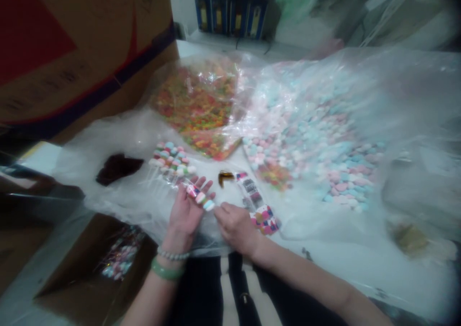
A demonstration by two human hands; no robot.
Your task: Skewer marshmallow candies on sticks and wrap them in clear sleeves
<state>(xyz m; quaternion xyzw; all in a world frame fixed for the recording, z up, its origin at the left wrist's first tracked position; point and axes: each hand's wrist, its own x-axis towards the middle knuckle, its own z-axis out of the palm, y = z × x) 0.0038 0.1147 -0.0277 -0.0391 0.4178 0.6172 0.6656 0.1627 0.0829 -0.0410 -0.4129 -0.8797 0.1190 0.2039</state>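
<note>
As candy stick [200, 198] crosses left fingers [194, 182], right fingers [220, 210] meet it.

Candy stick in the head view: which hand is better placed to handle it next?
Probably the right hand: its fingertips sit at the end of the candy stick, while the left hand lies palm up with the stick across its fingers, already bearing it.

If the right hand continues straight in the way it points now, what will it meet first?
Probably the row of pastel candies lying across the fingers of the left hand. The fingertips of the right hand look very close to its lower end, though depth is hard to judge from this view.
</note>
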